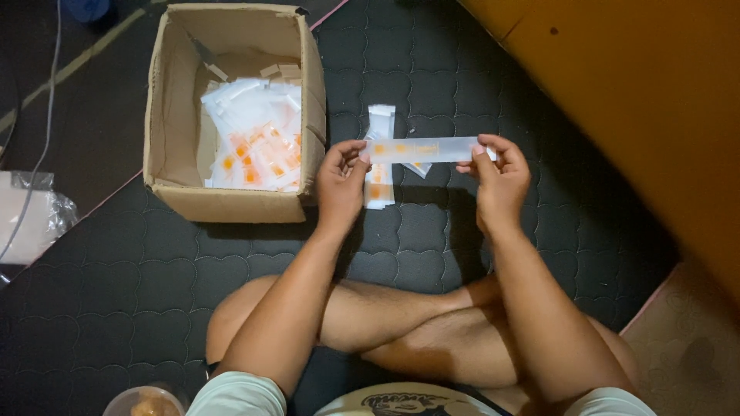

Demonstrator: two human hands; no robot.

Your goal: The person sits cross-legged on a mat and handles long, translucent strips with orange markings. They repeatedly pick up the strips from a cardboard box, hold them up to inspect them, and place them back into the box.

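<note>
Dark quilted mat (432, 254) covers the floor; person sits cross-legged on it, seen from above. Both hands hold one long translucent plastic strip (428, 149) w/ orange marks, stretched level between them above the mat. Left hand (341, 181) pinches the strip's left end, thumb & fingertips pressed together on it. Right hand (501, 177) pinches the right end the same way, fingers closed on the plastic. Strip spans hand to hand, roughly in the mat's middle, in front of the crossed legs.

Just under the strip, on the mat, lies a small pile of similar white packets (380, 166) w/ orange marks, running front to back btwn the hands. Left of the left hand, close by, stands an open cardboard box (231, 202) holding many more white-and-orange packets (254, 146).

Orange wooden panel (640, 100) fills the top right corner. Clear plastic bag (31, 216) lies off the mat's left edge. Round clear container (146, 402) shows at bottom left edge, contents unclear.
</note>
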